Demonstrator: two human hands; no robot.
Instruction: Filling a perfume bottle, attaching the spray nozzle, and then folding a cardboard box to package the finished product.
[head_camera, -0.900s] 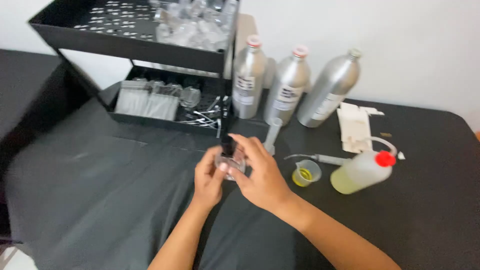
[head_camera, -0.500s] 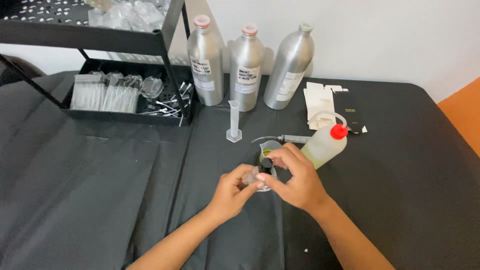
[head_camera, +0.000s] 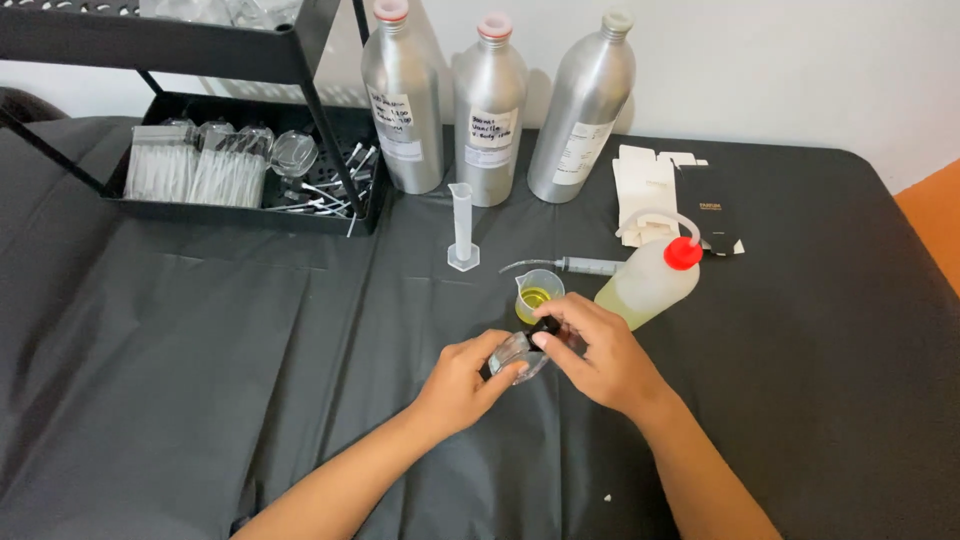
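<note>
Holding a small clear glass bottle (head_camera: 520, 352) tilted above the black tablecloth (head_camera: 200, 350), the left hand (head_camera: 462, 378) had its fingers wrapped round the body from about seven o'clock. The bottle's long axis ran toward one o'clock, ending in a black cap (head_camera: 547, 326). The right hand (head_camera: 600, 350) lay nearer that cap, thumb and fingertips closed on it from four o'clock. A small beaker of yellow liquid (head_camera: 537, 296) stood just beyond at twelve o'clock, with a red-capped wash bottle (head_camera: 650, 282) lying at two o'clock. Against the frame half a second earlier, the bottle leaned farther over and both hands sat slightly closer to the beaker.
</note>
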